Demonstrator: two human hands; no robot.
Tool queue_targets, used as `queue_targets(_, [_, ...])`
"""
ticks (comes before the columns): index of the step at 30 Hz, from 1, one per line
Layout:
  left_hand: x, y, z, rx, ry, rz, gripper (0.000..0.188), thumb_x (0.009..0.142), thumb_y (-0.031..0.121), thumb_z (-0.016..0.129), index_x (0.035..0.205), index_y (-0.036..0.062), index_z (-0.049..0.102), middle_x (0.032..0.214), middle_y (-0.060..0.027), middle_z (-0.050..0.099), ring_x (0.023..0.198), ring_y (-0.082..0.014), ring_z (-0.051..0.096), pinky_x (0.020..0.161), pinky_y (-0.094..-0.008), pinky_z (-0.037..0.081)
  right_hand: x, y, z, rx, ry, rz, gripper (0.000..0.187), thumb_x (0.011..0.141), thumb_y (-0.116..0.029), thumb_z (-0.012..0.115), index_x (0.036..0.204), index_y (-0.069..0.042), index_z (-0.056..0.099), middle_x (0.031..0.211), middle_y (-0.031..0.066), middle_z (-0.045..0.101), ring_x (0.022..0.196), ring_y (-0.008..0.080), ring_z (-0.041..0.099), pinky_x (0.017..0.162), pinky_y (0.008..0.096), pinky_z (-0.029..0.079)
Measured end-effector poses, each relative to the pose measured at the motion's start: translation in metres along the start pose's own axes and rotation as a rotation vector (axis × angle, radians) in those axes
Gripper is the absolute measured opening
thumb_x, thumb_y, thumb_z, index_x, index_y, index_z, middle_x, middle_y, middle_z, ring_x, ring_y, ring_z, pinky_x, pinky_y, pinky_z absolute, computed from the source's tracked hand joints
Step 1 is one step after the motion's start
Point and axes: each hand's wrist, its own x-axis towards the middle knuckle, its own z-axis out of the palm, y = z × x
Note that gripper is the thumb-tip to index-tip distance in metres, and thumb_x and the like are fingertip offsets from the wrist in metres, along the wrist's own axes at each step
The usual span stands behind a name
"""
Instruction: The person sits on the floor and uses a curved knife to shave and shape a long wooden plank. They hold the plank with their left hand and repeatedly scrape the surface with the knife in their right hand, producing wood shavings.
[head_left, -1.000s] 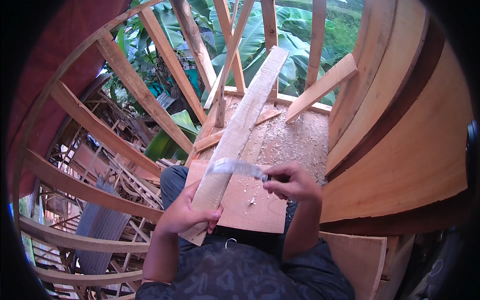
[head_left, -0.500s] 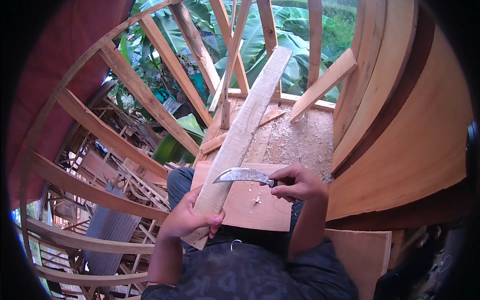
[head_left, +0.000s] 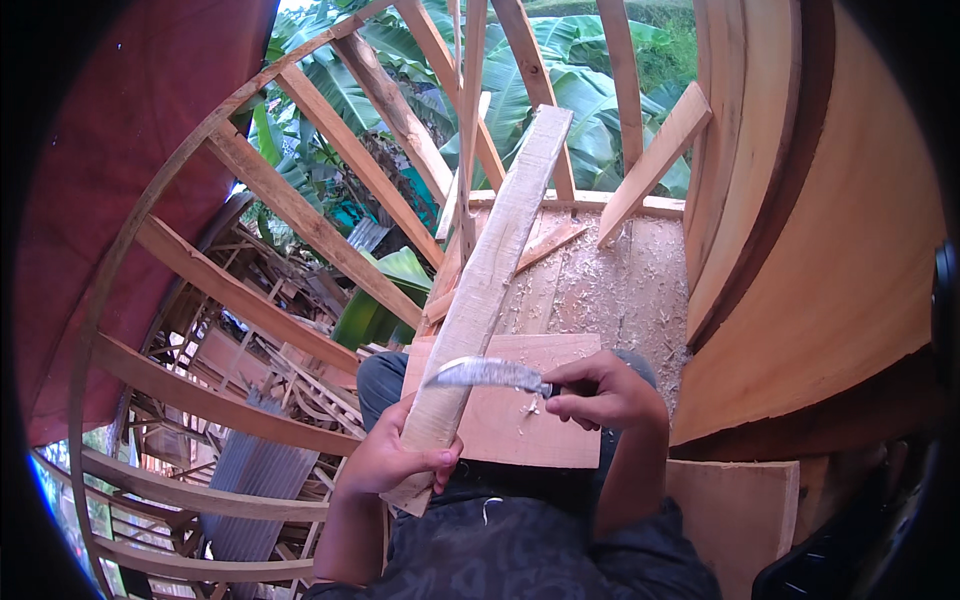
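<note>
My left hand (head_left: 408, 455) is wrapped round the near end of a long, pale wooden plank (head_left: 490, 250), which slants up and away from me. In my right hand (head_left: 605, 392) is the dark handle of a curved knife (head_left: 488, 373). Its blade lies across the plank a little beyond my left hand, tip toward the left. Whether the edge bites into the wood I cannot tell. Under the plank, a flat square board (head_left: 545, 425) rests on my lap, with a few wood shavings (head_left: 530, 407) on it.
Shavings cover the wooden floor (head_left: 625, 280) ahead. Curved wooden ribs (head_left: 300, 190) rise at the left and front, with banana leaves beyond. A bent plywood wall (head_left: 820, 270) closes the right side. Another board (head_left: 735, 505) lies at my lower right. Corrugated metal sheeting (head_left: 255, 485) and scrap timber show outside at lower left.
The whole view has shifted slightly, so hands, plank and surroundings appear a bit further right. The knife stays across the plank, its blade now blurred. Both grips are unchanged.
</note>
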Motion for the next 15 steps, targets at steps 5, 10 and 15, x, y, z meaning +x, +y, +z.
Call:
queue_targets(5, [0.003,-0.007,0.002,0.05,0.057,0.017,0.053,0.076,0.004,0.069,0.118,-0.0013,0.038,0.073,-0.0081,0.056,0.058,-0.0145,0.058,0.05,-0.0284,0.051,0.0,0.02,0.021,0.081,0.407,0.029,0.023,0.083,-0.013,0.066,0.101,0.002,0.066,0.06,-0.0016,0.057,0.046,0.0016,0.047,0.041,0.0183,0.036])
queue_targets(10, [-0.004,-0.015,0.0,0.036,0.051,-0.021,0.055,0.075,0.004,0.07,0.12,-0.0011,0.037,0.073,-0.0081,0.056,0.058,-0.0144,0.058,0.05,-0.0286,0.051,-0.001,0.039,0.025,0.204,0.479,0.046,0.023,0.084,-0.013,0.066,0.101,0.002,0.065,0.06,0.0001,0.057,0.048,0.0021,0.049,0.04,0.0183,0.036])
queue_targets(15, [-0.013,-0.017,0.002,-0.022,0.021,-0.086,0.059,0.074,0.004,0.07,0.122,-0.0004,0.036,0.073,-0.0082,0.056,0.057,-0.0142,0.057,0.049,-0.0285,0.05,-0.011,0.033,0.029,0.153,0.057,0.037,0.024,0.082,-0.012,0.068,0.102,0.001,0.066,0.06,-0.0007,0.056,0.048,0.0019,0.047,0.041,0.0186,0.036])
